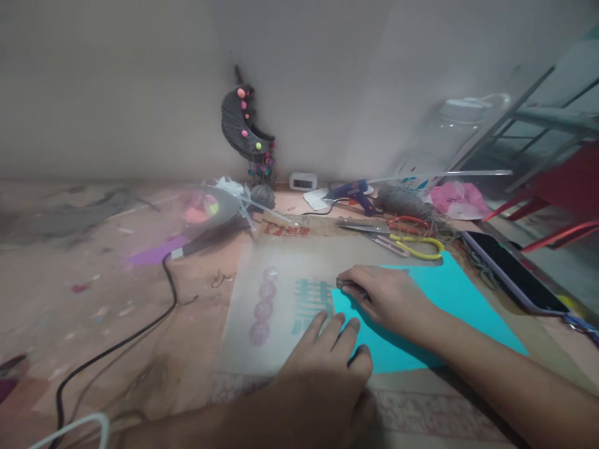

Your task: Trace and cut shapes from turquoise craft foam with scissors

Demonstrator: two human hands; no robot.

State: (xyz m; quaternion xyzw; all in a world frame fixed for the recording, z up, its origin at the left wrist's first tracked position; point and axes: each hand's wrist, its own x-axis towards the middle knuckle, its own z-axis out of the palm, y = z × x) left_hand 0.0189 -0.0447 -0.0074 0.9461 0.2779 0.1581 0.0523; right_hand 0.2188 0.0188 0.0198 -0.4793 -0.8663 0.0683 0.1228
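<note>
A bright turquoise sheet of paper [449, 299] lies on a larger pale printed sheet [281, 249] on the table. My left hand [327, 368] rests at the paper's lower left edge, fingers spread and partly bent. Over the paper's upper left part, my right hand [384, 296] is closed, its fingertips near the edge. Something small and dark shows between those fingers; its kind is hidden. Just beyond the paper lie scissors with yellow handles [421, 245] and another pair with red handles [409, 221].
A blue glue gun [355, 194] lies near the wall beside grey yarn [405, 201] and a pink plastic bag [461, 199]. A phone [515, 271] sits at the right edge. Left are a black cable [140, 330] and a clear plastic bag [210, 212]. A clear bottle [444, 143] stands behind.
</note>
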